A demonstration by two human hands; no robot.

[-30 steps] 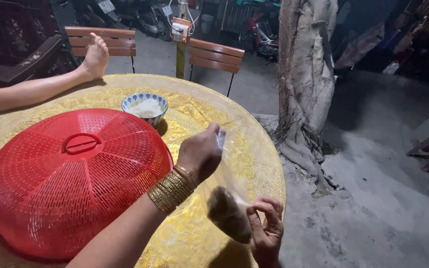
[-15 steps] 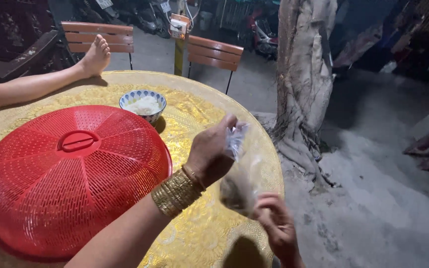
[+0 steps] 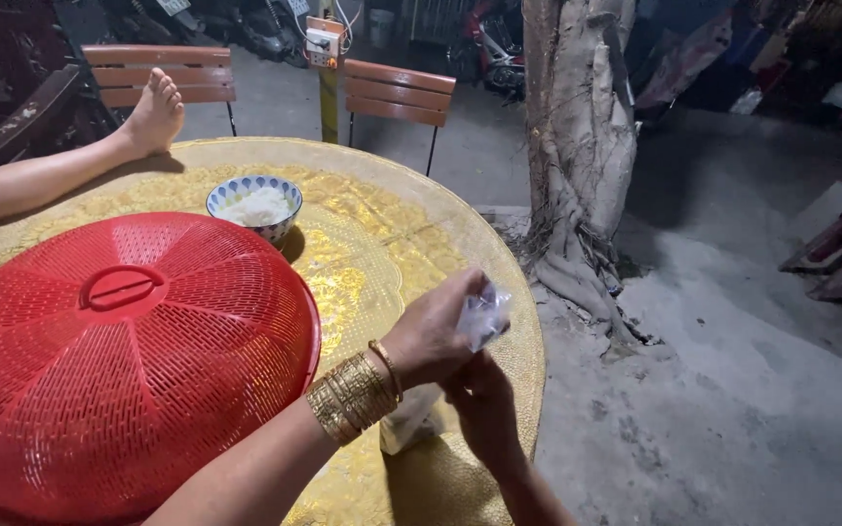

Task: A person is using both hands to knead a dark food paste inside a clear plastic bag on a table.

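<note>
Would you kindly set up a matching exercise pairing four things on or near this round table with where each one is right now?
Things:
1. red mesh food cover
2. patterned bowl
3. clear plastic bag
4. bare foot

Places:
A. pinched in the left hand, above the right hand
B. resting on the table's far edge
C. nearest the camera, on the left
D. just beyond the cover, holding something white

Pairs: 1-C, 2-D, 3-A, 4-B
</note>
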